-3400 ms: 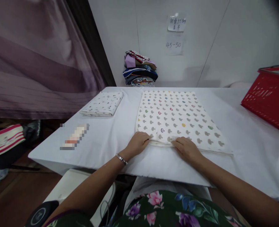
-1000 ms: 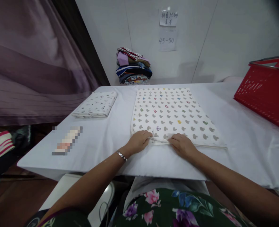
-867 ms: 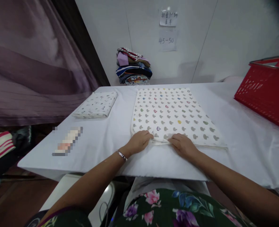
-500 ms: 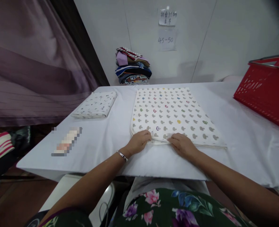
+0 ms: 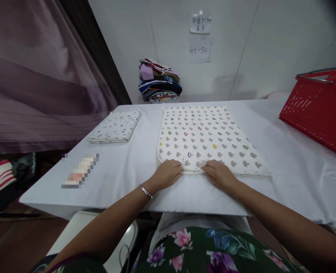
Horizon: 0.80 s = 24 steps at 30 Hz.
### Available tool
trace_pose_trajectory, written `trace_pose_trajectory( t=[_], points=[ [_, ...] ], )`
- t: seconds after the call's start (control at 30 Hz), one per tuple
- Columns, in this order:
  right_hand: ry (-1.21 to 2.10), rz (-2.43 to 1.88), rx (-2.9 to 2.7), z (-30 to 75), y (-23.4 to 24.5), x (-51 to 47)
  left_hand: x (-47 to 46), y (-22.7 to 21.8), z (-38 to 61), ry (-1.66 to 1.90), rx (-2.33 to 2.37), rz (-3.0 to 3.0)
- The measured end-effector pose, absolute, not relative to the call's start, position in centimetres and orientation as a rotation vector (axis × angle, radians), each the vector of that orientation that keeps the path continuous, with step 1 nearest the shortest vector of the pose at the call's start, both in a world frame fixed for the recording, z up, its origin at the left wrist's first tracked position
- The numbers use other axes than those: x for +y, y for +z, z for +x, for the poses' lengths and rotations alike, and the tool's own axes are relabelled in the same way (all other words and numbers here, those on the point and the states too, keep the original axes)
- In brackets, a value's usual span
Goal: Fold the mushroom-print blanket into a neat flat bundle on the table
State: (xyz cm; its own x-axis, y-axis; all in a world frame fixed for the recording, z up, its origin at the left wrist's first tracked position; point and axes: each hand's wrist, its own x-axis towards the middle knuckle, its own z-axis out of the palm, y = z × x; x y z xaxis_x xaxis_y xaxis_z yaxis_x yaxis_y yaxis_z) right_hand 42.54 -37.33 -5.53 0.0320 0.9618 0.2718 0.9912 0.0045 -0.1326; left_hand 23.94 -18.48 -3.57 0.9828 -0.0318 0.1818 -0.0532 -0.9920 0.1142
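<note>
A white cloth (image 5: pixel 199 132) printed with grey and coloured mushrooms lies folded in layers, flat on the table in front of me. My left hand (image 5: pixel 168 173), with a silver bracelet at the wrist, is closed on its near edge, left of the middle. On the same edge, a short way to the right, my right hand (image 5: pixel 217 174) pinches the layers between thumb and fingers. Between the two hands the edge bulges slightly. The fingertips are partly hidden by the hands and the cloth.
A smaller folded patterned cloth (image 5: pixel 115 127) lies at the left of the white-covered table (image 5: pixel 293 182). A blurred-out flat object (image 5: pixel 81 170) is nearer me. Several folded fabrics (image 5: pixel 160 81) are stacked by the wall. A red basket (image 5: pixel 318 110) stands at the right.
The cloth edge between my hands lies flatter and more even than before. My left hand has shifted down slightly; my right hand has hardly moved.
</note>
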Motion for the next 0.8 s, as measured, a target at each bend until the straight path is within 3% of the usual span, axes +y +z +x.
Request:
trace_pose_trajectory(
  t=[0.47, 0.8],
  points=[
    [-0.128, -2.020, -1.982, 42.6, -5.6, -37.4, -18.6, -4.2, 25.0, 0.402, 0.109, 3.099],
    [-0.099, -1.997, -1.945, 42.7, -5.9, -37.4, -18.6, -4.6, 25.0, 0.348, -0.044, 3.283]
  ],
)
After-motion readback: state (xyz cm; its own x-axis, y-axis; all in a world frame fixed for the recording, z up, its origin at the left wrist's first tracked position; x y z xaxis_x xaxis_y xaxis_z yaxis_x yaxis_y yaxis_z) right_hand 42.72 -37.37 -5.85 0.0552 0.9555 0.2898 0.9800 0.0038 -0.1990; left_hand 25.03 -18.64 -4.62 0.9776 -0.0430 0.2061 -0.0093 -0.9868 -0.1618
